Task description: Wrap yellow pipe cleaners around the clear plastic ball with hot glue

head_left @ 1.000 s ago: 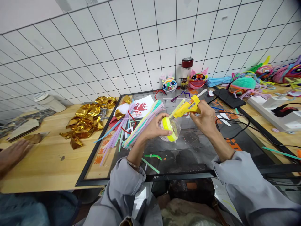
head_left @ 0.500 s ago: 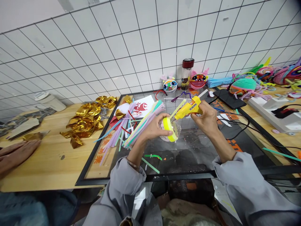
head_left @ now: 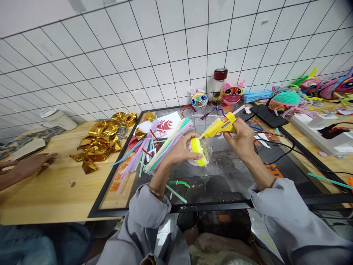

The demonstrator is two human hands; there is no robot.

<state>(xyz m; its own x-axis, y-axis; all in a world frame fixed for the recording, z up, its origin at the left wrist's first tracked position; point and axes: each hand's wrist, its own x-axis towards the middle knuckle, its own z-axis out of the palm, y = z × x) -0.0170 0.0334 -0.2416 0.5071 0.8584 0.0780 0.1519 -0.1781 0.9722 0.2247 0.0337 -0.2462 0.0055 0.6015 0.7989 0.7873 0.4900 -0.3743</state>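
Note:
My left hand (head_left: 185,149) is closed around a round clear plastic container (head_left: 207,148) whose side is wrapped in bright yellow strips (head_left: 196,150). The container is tilted, with its clear end toward the right. My right hand (head_left: 241,138) grips a yellow hot glue gun (head_left: 220,126), its nozzle pointing down-left at the container's upper edge. A pale yellow strip end shows beside the nozzle. I cannot tell whether the nozzle touches the wrapping. A bundle of pastel chenille stems (head_left: 171,147) lies just left of my left hand.
Another person's hand (head_left: 27,167) rests at the left by crumpled gold foil (head_left: 100,141). Two decorated animal faces (head_left: 199,99) and a lidded bottle (head_left: 220,86) stand by the wall. A phone (head_left: 268,116), black cable (head_left: 289,147) and white power strip (head_left: 327,134) lie at right.
The glue gun's nozzle has moved slightly left and down, closer to the yellow wrapping. The yellow strip that stuck up is now partly behind the gun. The other person's hand has shifted.

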